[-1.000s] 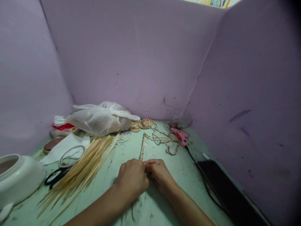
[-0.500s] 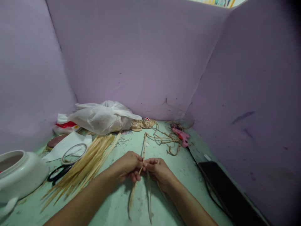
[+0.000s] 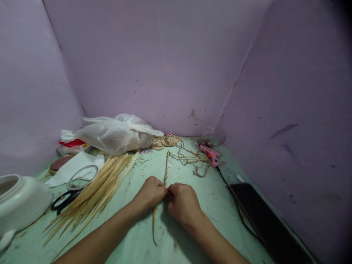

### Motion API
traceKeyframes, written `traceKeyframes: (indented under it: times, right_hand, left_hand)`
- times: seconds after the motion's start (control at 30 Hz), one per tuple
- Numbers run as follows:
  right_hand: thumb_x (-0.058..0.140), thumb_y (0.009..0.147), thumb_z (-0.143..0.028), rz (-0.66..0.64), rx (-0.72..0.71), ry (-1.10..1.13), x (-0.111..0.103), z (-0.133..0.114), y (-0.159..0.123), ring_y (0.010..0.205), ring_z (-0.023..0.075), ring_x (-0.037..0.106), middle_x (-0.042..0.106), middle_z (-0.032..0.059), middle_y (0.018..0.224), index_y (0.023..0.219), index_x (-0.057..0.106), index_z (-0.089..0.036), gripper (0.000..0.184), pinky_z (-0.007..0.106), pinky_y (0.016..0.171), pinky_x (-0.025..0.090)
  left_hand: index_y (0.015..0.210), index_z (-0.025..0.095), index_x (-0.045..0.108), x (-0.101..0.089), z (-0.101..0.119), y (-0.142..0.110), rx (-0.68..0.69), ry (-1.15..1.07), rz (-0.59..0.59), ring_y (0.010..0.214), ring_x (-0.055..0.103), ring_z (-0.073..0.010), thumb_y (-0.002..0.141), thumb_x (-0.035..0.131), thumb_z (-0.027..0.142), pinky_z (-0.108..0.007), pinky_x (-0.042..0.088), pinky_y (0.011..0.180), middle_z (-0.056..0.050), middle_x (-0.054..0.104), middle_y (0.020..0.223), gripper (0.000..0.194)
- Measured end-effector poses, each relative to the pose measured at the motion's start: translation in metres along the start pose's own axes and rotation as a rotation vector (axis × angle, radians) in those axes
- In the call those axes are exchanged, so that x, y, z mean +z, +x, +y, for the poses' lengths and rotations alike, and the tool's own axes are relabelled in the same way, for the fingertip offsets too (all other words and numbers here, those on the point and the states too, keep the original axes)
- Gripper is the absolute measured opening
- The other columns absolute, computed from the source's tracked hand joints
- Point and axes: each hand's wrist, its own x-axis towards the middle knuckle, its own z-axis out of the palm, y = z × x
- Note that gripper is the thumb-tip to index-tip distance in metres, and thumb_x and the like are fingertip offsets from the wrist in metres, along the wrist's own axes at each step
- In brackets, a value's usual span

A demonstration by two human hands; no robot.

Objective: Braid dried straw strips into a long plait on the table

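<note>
My left hand (image 3: 150, 193) and my right hand (image 3: 183, 202) meet at the middle of the pale green table (image 3: 211, 198), both closed in a pinch on a straw braid (image 3: 166, 169). The braided part runs away from my fingers toward the back wall. Loose straw ends (image 3: 154, 223) trail from under my hands toward me. The fingertips of both hands touch each other at the braid.
A bundle of straw strips (image 3: 96, 192) lies left of my hands, with black scissors (image 3: 62, 201) and a round lid (image 3: 83, 177) beside it. A white pot (image 3: 19, 201) stands far left. A plastic bag (image 3: 115, 134), braided cord (image 3: 192, 158), pink glue gun (image 3: 211, 155) and dark phone (image 3: 264, 220) lie around.
Half a second ago my hands were slightly apart with two loose strands hanging between them. Now they have closed together on the braid and my right hand has turned knuckles up.
</note>
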Motion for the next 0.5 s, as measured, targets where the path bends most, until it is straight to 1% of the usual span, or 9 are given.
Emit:
traceKeyframes:
  times: [0.07, 0.13, 0.2, 0.27, 0.33, 0.4, 0.5]
  right_hand:
    - [0.047, 0.064, -0.015, -0.023, 0.052, -0.072, -0.005, -0.005, -0.003, 0.061, 0.0169, 0.058, 0.065, 0.0089, 0.073, 0.069, 0.067, -0.017, 0.020, 0.025, 0.050, 0.026]
    - [0.049, 0.063, -0.015, -0.074, 0.090, -0.109, -0.010, -0.013, -0.006, 0.063, 0.0188, 0.059, 0.066, 0.0099, 0.075, 0.073, 0.067, -0.017, 0.021, 0.025, 0.051, 0.029]
    - [0.049, 0.064, -0.016, -0.139, 0.093, -0.113, -0.013, -0.021, -0.012, 0.064, 0.0201, 0.060, 0.067, 0.0112, 0.074, 0.075, 0.068, -0.016, 0.022, 0.026, 0.053, 0.032]
    - [0.048, 0.065, -0.015, -0.175, 0.067, -0.101, -0.011, -0.030, -0.017, 0.065, 0.0209, 0.060, 0.067, 0.0123, 0.075, 0.078, 0.068, -0.015, 0.023, 0.026, 0.054, 0.033]
    - [0.049, 0.065, -0.013, -0.203, 0.030, -0.082, -0.005, -0.036, -0.022, 0.066, 0.0225, 0.061, 0.067, 0.0138, 0.077, 0.080, 0.067, -0.013, 0.024, 0.027, 0.053, 0.033]
    - [0.051, 0.062, -0.012, -0.233, -0.014, -0.060, 0.000, -0.039, -0.024, 0.065, 0.0237, 0.060, 0.067, 0.0156, 0.076, 0.078, 0.067, -0.011, 0.023, 0.027, 0.050, 0.030]
    - [0.055, 0.061, -0.018, -0.268, -0.047, 0.012, -0.003, -0.029, -0.020, 0.058, 0.0213, 0.057, 0.066, 0.0148, 0.068, 0.066, 0.067, -0.012, 0.014, 0.027, 0.048, 0.026]
  left_hand:
    - [0.037, 0.015, 0.038, 0.002, -0.001, 0.000, -0.017, -0.047, 0.003, 0.037, 0.020, -0.0045, 0.050, 0.042, 0.011, -0.022, 0.010, 0.038, 0.006, 0.022, 0.034, 0.015]
    - [0.036, 0.016, 0.036, 0.003, 0.001, -0.002, -0.063, -0.098, -0.006, 0.034, 0.020, -0.0043, 0.050, 0.041, 0.010, -0.022, 0.010, 0.037, 0.006, 0.021, 0.031, 0.015]
    - [0.035, 0.016, 0.034, 0.003, 0.005, -0.004, -0.140, -0.180, -0.036, 0.030, 0.020, -0.0043, 0.049, 0.039, 0.009, -0.021, 0.010, 0.035, 0.006, 0.022, 0.028, 0.017]
    - [0.034, 0.017, 0.033, 0.001, 0.009, -0.006, -0.191, -0.277, -0.082, 0.026, 0.020, -0.0043, 0.050, 0.039, 0.009, -0.021, 0.010, 0.033, 0.005, 0.026, 0.026, 0.018]
    - [0.034, 0.016, 0.036, -0.003, 0.010, -0.008, -0.175, -0.349, -0.146, 0.025, 0.020, -0.0038, 0.050, 0.040, 0.011, -0.020, 0.009, 0.031, 0.005, 0.030, 0.027, 0.017]
    - [0.036, 0.014, 0.041, -0.006, 0.009, -0.007, -0.134, -0.372, -0.213, 0.025, 0.019, -0.0030, 0.049, 0.043, 0.012, -0.020, 0.009, 0.031, 0.005, 0.032, 0.028, 0.013]
    - [0.042, 0.012, 0.048, -0.012, 0.006, -0.004, -0.107, -0.373, -0.248, 0.027, 0.023, -0.0029, 0.046, 0.046, 0.011, -0.018, 0.012, 0.031, 0.005, 0.034, 0.030, 0.005]
